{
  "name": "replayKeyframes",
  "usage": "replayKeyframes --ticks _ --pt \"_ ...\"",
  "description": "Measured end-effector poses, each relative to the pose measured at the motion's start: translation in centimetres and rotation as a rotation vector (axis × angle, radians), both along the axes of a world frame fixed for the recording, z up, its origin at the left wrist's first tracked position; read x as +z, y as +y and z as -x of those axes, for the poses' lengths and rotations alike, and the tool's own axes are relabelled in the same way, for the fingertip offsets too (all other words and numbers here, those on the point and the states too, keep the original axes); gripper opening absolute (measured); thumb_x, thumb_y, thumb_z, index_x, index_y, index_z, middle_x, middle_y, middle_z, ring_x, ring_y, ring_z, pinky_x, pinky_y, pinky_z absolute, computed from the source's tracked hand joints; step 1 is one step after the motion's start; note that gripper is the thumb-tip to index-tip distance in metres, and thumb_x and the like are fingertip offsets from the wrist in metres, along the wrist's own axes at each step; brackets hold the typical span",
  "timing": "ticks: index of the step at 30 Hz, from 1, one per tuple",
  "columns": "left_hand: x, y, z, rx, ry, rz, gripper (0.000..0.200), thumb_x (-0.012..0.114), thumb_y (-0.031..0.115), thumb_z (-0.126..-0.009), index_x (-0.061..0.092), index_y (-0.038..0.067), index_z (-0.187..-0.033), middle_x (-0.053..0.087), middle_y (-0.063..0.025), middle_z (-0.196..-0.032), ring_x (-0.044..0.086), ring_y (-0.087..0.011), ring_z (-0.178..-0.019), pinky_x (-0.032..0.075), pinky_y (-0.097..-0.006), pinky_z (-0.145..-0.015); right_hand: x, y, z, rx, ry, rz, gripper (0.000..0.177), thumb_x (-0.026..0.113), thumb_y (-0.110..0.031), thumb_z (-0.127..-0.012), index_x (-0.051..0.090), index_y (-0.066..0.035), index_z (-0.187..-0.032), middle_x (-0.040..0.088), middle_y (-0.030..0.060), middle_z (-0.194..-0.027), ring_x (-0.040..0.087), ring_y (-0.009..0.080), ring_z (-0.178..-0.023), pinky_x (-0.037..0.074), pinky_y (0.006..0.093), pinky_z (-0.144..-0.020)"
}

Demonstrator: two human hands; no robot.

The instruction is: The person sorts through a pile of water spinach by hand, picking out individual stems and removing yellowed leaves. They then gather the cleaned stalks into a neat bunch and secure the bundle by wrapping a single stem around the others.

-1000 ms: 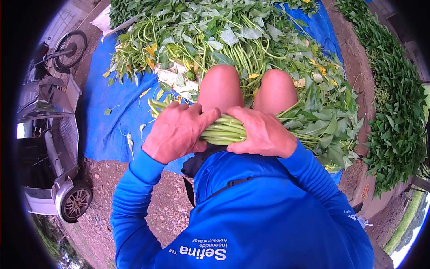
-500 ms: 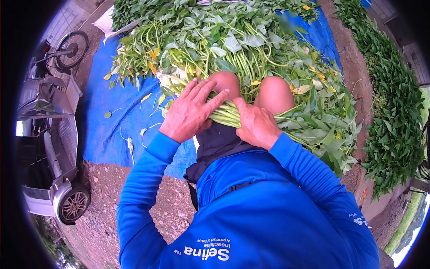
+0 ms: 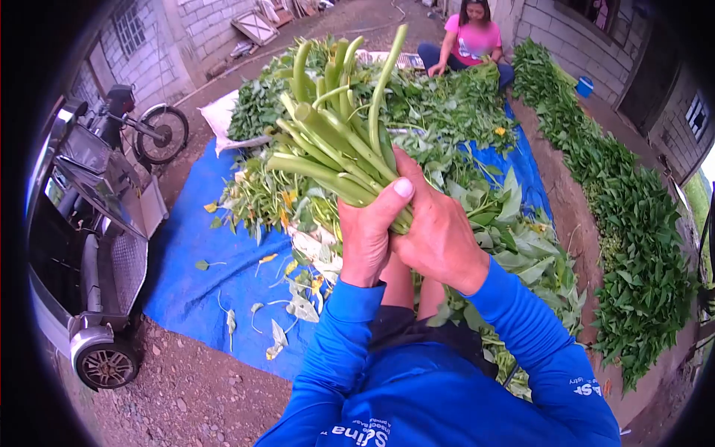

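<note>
A bundle of thick green stems (image 3: 335, 141) is raised in front of me, its cut ends pointing up and away. My left hand (image 3: 369, 231) is closed around its lower left side, thumb across the stems. Pressed against it, my right hand (image 3: 439, 227) grips the same bundle from the right. Broad leaves (image 3: 521, 246) hang below and to the right of my right hand. Beneath, leafy greens (image 3: 424, 104) are heaped on a blue tarp (image 3: 201, 261), with loose yellowed leaves (image 3: 277, 341) near its front edge.
A person in a pink shirt (image 3: 477, 39) sits at the far end beside the greens. A long row of leafy bunches (image 3: 633, 246) lines the right side. At the left stand a motorcycle (image 3: 160, 134) and a silver vehicle (image 3: 97, 320). A blue bucket (image 3: 585, 86) is at the back right.
Both hands have lifted the bundle from across my knees and turned its stem ends upward. My hands are now together around it. The view has tilted up, showing the other person.
</note>
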State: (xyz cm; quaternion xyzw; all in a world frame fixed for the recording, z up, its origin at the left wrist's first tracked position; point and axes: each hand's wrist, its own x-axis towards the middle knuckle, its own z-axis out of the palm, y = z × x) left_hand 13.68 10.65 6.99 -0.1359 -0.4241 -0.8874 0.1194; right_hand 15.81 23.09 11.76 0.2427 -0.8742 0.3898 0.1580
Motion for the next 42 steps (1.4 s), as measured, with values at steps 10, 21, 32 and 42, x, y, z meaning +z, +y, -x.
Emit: replayKeyframes --ticks 10,21,32,42 --pt "11.8 -8.1 -2.5 -0.451 -0.205 1.036 0.054 0.084 0.003 -0.076 0.070 -0.001 -0.127 0.076 -0.0075 -0.109 0.070 -0.0178 -0.097 0.057 -0.0358 -0.093 -0.7 -0.7 -4.3 0.430 -0.351 -0.155 0.076 0.079 -0.040 -0.092 0.049 0.009 -0.143 0.065 0.0320 -0.130 0.065 0.0487 -0.118 0.051 0.0538 -0.107" --pt "-9.3 0.3 -4.6 -0.791 -0.649 0.537 0.065 0.081 0.005 -0.079 0.059 -0.002 -0.140 0.071 -0.0102 -0.100 0.069 -0.0208 -0.081 0.060 -0.0341 -0.071 -13.2 10.0 -7.8 -0.169 -0.864 0.941 0.046 0.085 -0.027 -0.097 0.071 0.011 -0.119 0.077 0.0057 -0.091 0.067 0.0095 -0.072 0.054 0.0239 -0.058" --pt "-11.8 0.2 -4.4 -0.761 -0.736 0.371 0.067 0.084 0.012 -0.085 0.058 0.000 -0.145 0.072 -0.0096 -0.119 0.070 -0.0194 -0.099 0.059 -0.0343 -0.089 -16.0 9.9 -5.7 -0.195 -0.890 0.922 0.019 0.075 -0.012 -0.098 0.073 0.003 -0.109 0.074 0.0041 -0.089 0.066 0.0090 -0.073 0.054 0.0258 -0.062" --pt "-13.1 -1.1 -3.2 -0.834 -0.766 0.368 0.073 0.087 0.029 -0.088 0.051 0.003 -0.147 0.070 -0.0126 -0.109 0.072 -0.0234 -0.088 0.063 -0.0352 -0.077 -17.9 7.0 -5.4 -0.121 -0.536 1.205 0.026 0.071 -0.009 -0.105 0.069 0.001 -0.128 0.072 0.0055 -0.112 0.068 0.0102 -0.094 0.059 0.0273 -0.074"
